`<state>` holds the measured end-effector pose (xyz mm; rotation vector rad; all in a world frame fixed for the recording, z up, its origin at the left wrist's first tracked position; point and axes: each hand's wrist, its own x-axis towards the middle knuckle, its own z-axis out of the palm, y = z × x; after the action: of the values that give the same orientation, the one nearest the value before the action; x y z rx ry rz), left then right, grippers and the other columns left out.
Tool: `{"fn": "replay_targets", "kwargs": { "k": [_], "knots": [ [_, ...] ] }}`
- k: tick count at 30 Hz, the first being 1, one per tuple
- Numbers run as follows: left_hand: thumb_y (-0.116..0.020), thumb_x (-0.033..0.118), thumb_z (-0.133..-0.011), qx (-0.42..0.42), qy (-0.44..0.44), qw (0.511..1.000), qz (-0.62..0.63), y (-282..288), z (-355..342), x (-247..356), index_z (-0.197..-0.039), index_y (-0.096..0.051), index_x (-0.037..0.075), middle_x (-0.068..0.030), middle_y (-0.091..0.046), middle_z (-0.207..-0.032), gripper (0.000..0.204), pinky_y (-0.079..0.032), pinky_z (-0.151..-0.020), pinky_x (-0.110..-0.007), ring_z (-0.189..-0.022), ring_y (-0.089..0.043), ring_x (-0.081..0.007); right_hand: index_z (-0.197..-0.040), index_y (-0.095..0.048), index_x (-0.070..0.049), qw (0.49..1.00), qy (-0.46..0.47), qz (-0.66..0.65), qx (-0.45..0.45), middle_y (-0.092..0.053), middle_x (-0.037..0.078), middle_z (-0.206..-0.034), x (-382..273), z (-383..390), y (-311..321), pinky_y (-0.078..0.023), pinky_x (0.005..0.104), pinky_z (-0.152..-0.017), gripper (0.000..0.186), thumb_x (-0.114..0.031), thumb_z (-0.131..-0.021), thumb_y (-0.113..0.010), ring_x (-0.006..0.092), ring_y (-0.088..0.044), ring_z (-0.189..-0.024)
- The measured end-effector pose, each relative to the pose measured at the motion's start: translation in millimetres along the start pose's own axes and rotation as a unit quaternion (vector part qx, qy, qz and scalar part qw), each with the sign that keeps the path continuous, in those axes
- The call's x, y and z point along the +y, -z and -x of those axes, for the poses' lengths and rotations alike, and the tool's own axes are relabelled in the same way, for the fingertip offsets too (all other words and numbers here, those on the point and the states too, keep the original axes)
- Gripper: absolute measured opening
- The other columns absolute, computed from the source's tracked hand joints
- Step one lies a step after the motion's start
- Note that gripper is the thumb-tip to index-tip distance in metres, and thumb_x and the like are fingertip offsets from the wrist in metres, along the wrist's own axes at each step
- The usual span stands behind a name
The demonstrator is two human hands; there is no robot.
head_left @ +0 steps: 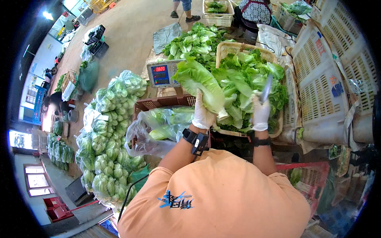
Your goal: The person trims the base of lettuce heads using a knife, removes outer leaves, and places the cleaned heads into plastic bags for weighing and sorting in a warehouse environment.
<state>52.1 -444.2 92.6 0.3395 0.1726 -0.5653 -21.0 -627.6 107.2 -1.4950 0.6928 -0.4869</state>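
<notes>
Both my hands wear white gloves. My left hand grips a head of leafy lettuce near its pale cut base, with the leaves pointing up and away to the left. In my right hand is a knife, its blade raised over the leaves. Beneath and beyond both hands stands a cream plastic crate heaped with loose lettuce leaves. To the left of my left hand, a clear plastic bag with lettuce inside lies in a brown crate.
A scale display with red digits stands beyond the brown crate. More lettuce is piled behind it. Many bagged lettuces are stacked at left. Tall cream crates stand at right, a red crate near my right elbow. Other people are at the back.
</notes>
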Motion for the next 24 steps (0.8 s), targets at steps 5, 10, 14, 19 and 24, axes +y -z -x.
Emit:
{"fn": "replay_targets", "kwargs": {
  "k": [5,10,14,19,24],
  "knots": [
    [-0.056,0.033,-0.089,0.0,-0.026,0.993,-0.114,0.9,0.8,-13.4,-0.126,-0.042,0.008,-0.0079,-0.051,-0.122,0.047,-0.041,-0.096,-0.039,-0.11,-0.051,-0.0239,-0.103,-0.058,-0.004,0.944,0.26,0.177,-0.103,-0.06,0.004,-0.087,0.6,40.5,-34.1,-0.044,0.0257,-0.061,0.038,-0.026,-0.076,-0.072,0.0133,-0.054,-0.07],
    [-0.055,0.024,-0.09,-0.03,-0.039,0.985,-0.163,-1.5,5.8,-17.0,-0.125,-0.042,0.008,-0.0071,-0.05,-0.123,0.041,-0.042,-0.095,-0.041,-0.11,-0.051,-0.0241,-0.101,-0.057,-0.002,0.956,0.219,0.185,-0.066,-0.059,0.01,-0.081,10.0,34.4,-39.3,-0.046,0.0304,-0.061,0.035,-0.021,-0.075,-0.071,0.0202,-0.056,-0.065],
    [-0.054,0.024,-0.09,-0.021,-0.071,0.981,-0.177,6.6,0.6,-16.7,-0.126,-0.042,0.008,-0.0082,-0.05,-0.123,0.041,-0.042,-0.095,-0.043,-0.111,-0.05,-0.0254,-0.098,-0.057,0.0,0.985,0.159,0.044,-0.061,-0.059,0.008,-0.075,19.7,41.1,-37.4,-0.046,0.0278,-0.059,0.028,-0.017,-0.078,-0.068,0.0154,-0.055,-0.063],
    [-0.052,0.037,-0.089,-0.014,0.032,0.999,-0.038,-3.4,5.9,-4.8,-0.127,-0.042,0.01,-0.0087,-0.05,-0.123,0.047,-0.04,-0.098,-0.044,-0.113,-0.049,-0.0258,-0.102,-0.051,-0.002,0.938,-0.04,-0.338,-0.066,-0.053,0.001,-0.071,22.0,28.5,-25.7,-0.04,0.0221,-0.051,0.02,-0.016,-0.09,-0.055,0.0089,-0.047,-0.058],
    [-0.05,0.036,-0.087,-0.017,0.017,0.999,-0.025,-10.8,14.2,2.9,-0.127,-0.043,0.01,-0.0084,-0.05,-0.124,0.048,-0.04,-0.098,-0.044,-0.113,-0.05,-0.0269,-0.1,-0.053,-0.001,0.994,-0.096,0.023,0.041,-0.052,-0.001,-0.066,26.9,-24.8,13.9,-0.036,0.021,-0.042,0.024,-0.02,-0.087,-0.061,0.0081,-0.044,-0.048]
  ]
}}
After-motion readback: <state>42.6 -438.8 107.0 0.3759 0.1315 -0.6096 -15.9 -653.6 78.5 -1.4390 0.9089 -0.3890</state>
